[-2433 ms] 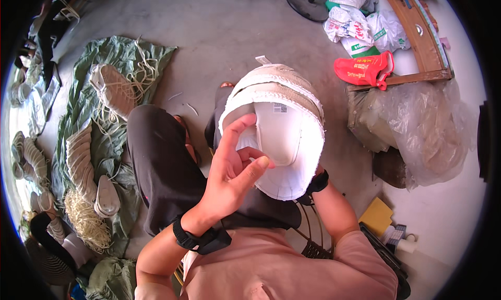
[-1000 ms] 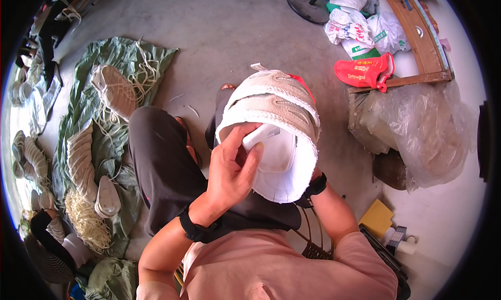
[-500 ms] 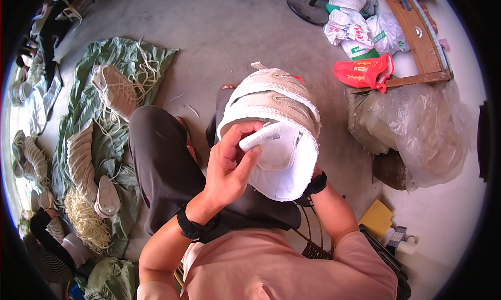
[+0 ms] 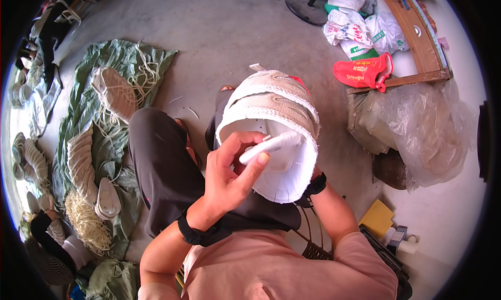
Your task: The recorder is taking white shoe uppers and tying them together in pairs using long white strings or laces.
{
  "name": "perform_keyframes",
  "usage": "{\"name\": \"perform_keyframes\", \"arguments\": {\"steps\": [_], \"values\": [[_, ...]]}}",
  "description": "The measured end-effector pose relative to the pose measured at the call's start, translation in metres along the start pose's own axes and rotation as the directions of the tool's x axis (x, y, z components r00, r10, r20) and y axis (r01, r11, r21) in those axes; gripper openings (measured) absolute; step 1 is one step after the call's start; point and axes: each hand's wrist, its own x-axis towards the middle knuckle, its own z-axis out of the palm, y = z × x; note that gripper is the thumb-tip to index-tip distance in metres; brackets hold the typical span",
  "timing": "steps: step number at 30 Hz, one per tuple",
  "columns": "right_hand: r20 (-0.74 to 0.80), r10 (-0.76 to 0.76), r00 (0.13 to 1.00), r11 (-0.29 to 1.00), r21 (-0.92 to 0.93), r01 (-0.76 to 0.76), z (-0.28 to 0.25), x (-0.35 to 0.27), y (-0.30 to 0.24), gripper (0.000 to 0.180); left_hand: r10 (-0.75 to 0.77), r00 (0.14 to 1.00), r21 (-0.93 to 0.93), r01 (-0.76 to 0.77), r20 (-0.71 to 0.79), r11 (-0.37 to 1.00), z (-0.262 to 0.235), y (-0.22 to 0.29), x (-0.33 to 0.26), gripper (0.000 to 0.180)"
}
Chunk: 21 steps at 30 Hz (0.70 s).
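I see the left hand (image 4: 225, 176) out in front of the chest, angled up and inward, its forearm slanting from the lower left with the elbow bent outward. A black band (image 4: 193, 230) circles the wrist. The thumb presses from below and the index finger from above, pinching the white flap (image 4: 276, 144) between them; the other fingers curl behind it, partly hidden from me. The flap slopes up to the right across the mouth of the shoe (image 4: 274, 107), which stands tilted above the lap, its white inside turned toward my camera.

The right forearm (image 4: 336, 211) runs from the lower right, up and inward, to behind the shoe. I get only a sliver of the right hand (image 4: 317, 171) at the shoe's lower right edge; its fingers are out of my sight, so I cannot tell how they grip. The raised left knee (image 4: 151, 130) is beside the shoe.
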Motion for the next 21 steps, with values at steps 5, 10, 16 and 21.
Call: {"name": "perform_keyframes", "arguments": {"steps": [5,10,16,21], "values": [[0.028,-0.024,0.999,1.0,0.015,0.024,-0.01,0.004,0.007,0.066,0.418,0.903,0.285,-0.427,0.095,0.858,0.004,0.01,-0.007,0.032],[0.04,-0.064,0.997,0.998,0.025,0.063,-0.006,0.008,0.005,0.062,0.462,0.874,0.248,-0.486,0.15,0.838,0.008,0.01,-0.02,0.029],[0.012,-0.046,0.999,0.996,0.073,0.045,0.006,0.006,-0.006,0.059,0.281,0.956,0.307,-0.293,0.084,0.905,0.02,0.007,-0.024,0.019],[0.052,-0.095,0.994,0.994,0.054,0.093,0.004,0.003,-0.011,0.058,0.031,0.997,0.548,-0.062,0.066,0.834,0.022,0.017,-0.02,0.033]]}}
